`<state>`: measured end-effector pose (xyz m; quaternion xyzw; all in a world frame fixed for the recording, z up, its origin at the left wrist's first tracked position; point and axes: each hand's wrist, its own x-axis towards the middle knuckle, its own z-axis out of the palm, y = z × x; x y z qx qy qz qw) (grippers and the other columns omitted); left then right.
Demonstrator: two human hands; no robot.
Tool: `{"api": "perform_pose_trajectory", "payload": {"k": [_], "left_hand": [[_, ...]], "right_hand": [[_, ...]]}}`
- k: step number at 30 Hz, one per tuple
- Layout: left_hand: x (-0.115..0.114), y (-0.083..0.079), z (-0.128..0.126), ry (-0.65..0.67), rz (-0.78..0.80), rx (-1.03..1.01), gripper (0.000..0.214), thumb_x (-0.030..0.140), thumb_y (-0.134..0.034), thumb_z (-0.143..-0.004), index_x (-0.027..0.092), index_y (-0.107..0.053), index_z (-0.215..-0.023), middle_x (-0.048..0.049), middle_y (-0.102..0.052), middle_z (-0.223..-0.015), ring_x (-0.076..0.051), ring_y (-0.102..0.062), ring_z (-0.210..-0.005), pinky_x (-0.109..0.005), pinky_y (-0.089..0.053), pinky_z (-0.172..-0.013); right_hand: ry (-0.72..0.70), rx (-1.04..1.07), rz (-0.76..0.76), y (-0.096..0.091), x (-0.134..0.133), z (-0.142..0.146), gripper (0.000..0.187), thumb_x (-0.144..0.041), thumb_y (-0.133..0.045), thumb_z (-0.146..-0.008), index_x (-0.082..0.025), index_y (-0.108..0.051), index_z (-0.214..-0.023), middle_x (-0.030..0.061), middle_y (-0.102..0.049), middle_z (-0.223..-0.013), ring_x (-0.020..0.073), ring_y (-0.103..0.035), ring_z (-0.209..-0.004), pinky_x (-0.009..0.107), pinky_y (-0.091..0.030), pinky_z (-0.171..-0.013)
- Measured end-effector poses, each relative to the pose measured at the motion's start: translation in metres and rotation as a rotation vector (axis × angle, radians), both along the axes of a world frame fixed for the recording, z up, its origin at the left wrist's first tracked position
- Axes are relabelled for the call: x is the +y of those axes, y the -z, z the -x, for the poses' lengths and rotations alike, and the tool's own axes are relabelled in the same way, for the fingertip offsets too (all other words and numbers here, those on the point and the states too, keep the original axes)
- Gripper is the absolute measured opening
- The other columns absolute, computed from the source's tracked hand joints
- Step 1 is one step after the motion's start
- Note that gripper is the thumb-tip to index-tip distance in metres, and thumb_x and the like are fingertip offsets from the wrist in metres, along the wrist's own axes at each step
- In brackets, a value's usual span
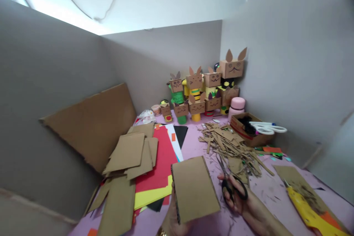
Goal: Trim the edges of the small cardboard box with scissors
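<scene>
A rectangular piece of cardboard (195, 188) is held up by my left hand (174, 215), whose fingers are mostly hidden behind it. My right hand (235, 199) has its fingers through the handles of black-handled scissors (224, 175). The blades point up and away, just right of the cardboard and apart from it. Left of my left hand lie stacked cardboard pieces (128, 151) and red paper (159, 155) with yellow paper (152, 196) at its near end. Beyond the scissors is a heap of cardboard scraps (226, 140).
Cardboard animal figures (196, 81) stand stacked at the back, beside a pink bottle (237, 107). A box (249, 136) at right holds white-handled scissors (268, 128). Nearer lies a yellow tool (306, 210) on a cardboard strip. A large cardboard sheet (96, 125) leans on the left partition.
</scene>
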<state>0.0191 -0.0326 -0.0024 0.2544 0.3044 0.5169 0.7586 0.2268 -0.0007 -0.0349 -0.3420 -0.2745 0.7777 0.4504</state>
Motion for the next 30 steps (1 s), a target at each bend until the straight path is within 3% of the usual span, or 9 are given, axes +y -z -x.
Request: {"api": "perform_pose_trajectory", "payload": {"k": [6,12,15,18,22,24,27,30], "left_hand": [[-0.003,-0.007,0.001,0.143,-0.09,-0.142,0.057,0.06,-0.067,-0.065,0.018,-0.071,-0.103,-0.0088,-0.075,-0.096,-0.023,-0.069,-0.082,-0.03,-0.049,-0.072],[-0.002,0.006,0.004,0.25,-0.091,-0.206,0.058,0.06,-0.068,-0.064,0.019,-0.07,-0.105,-0.0076,-0.074,-0.099,-0.021,-0.067,-0.083,-0.027,-0.045,-0.068],[-0.001,0.012,0.006,0.26,-0.092,-0.234,0.064,0.061,-0.073,-0.058,0.019,-0.07,-0.106,-0.006,-0.074,-0.101,-0.019,-0.066,-0.085,-0.026,-0.042,-0.07],[-0.002,0.011,0.006,0.262,-0.077,-0.25,0.063,0.059,-0.072,-0.061,0.018,-0.069,-0.109,-0.0062,-0.074,-0.103,-0.019,-0.066,-0.085,-0.026,-0.042,-0.071],[0.0,0.007,0.006,0.215,-0.023,-0.274,0.065,0.061,-0.066,-0.066,0.009,-0.07,-0.103,-0.011,-0.074,-0.103,-0.021,-0.068,-0.088,-0.024,-0.045,-0.072],[0.002,0.005,0.007,0.162,0.021,-0.287,0.074,0.067,-0.063,-0.065,0.005,-0.069,-0.104,-0.0142,-0.073,-0.105,-0.024,-0.068,-0.094,-0.025,-0.047,-0.074],[0.009,0.005,0.007,0.057,0.094,-0.291,0.073,0.065,-0.066,-0.064,0.005,-0.067,-0.105,-0.0163,-0.073,-0.105,-0.031,-0.067,-0.097,-0.032,-0.05,-0.079],[0.014,0.003,0.005,-0.104,0.155,-0.264,0.06,0.053,-0.067,-0.073,0.009,-0.06,-0.112,-0.0137,-0.076,-0.098,-0.029,-0.07,-0.089,-0.037,-0.053,-0.078]], "right_hand": [[-0.032,-0.052,-0.019,0.006,-0.007,0.001,0.046,-0.053,-0.067,-0.079,-0.019,-0.061,-0.109,-0.0031,-0.061,-0.058,0.007,-0.049,-0.043,0.015,-0.031,-0.04],[-0.011,0.105,0.042,0.005,-0.006,-0.006,0.042,-0.048,-0.073,-0.075,-0.022,-0.067,-0.107,-0.0022,-0.063,-0.062,0.0097,-0.053,-0.054,0.018,-0.043,-0.05],[0.031,0.238,0.047,0.002,-0.006,-0.01,0.034,-0.043,-0.076,-0.073,-0.022,-0.07,-0.1,-0.0006,-0.067,-0.076,0.0112,-0.054,-0.059,0.021,-0.048,-0.055],[0.033,0.33,0.046,0.002,-0.005,-0.011,0.03,-0.039,-0.076,-0.074,-0.022,-0.071,-0.099,0.0006,-0.07,-0.088,0.012,-0.056,-0.063,0.023,-0.049,-0.056],[-0.026,0.314,-0.02,0.005,-0.005,-0.007,0.034,-0.045,-0.069,-0.08,-0.023,-0.068,-0.106,0.0017,-0.068,-0.073,0.0134,-0.058,-0.061,0.023,-0.048,-0.055],[-0.025,0.266,-0.084,0.004,-0.005,-0.003,0.038,-0.046,-0.068,-0.08,-0.026,-0.064,-0.112,0.0035,-0.07,-0.08,0.0158,-0.062,-0.068,0.023,-0.045,-0.054],[-0.012,0.19,-0.119,-0.002,-0.005,0.003,0.045,-0.049,-0.07,-0.078,-0.026,-0.06,-0.115,0.0054,-0.071,-0.089,0.0177,-0.064,-0.076,0.025,-0.046,-0.058],[0.056,-0.014,-0.131,-0.006,-0.006,0.008,0.052,-0.056,-0.067,-0.077,-0.022,-0.058,-0.115,0.0047,-0.071,-0.077,0.0146,-0.062,-0.064,0.021,-0.042,-0.051]]}}
